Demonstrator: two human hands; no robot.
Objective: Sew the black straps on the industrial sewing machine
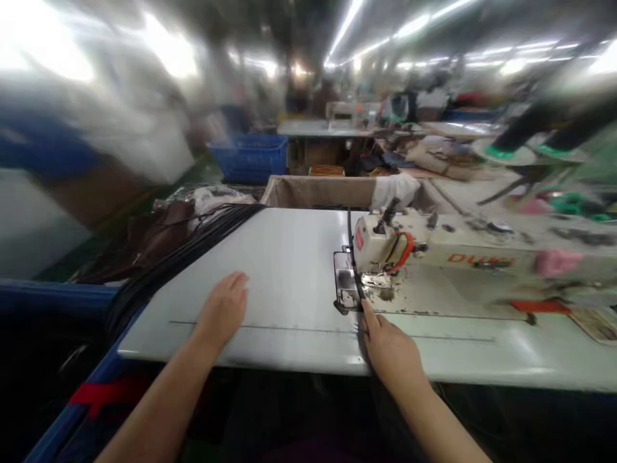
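A narrow black strap (358, 280) runs front to back past the needle area of a white sewing machine (369, 241). My right hand (393, 350) is at the near end of this strap, index finger along it and the other fingers curled in, just in front of the metal needle plate (346, 279). Over the left part of the white tabletop (289, 270) is my left hand (224, 307), with nothing visible in it. Its fingers reach forward, somewhat blurred, and I cannot tell whether they touch the surface.
Long black strips (183, 260) hang over the table's left edge. A printed ruler (299, 331) runs along the front. Behind the table stand a fabric-lined bin (321, 191) and a blue crate (250, 157). Thread cones (506, 138) stand at the right.
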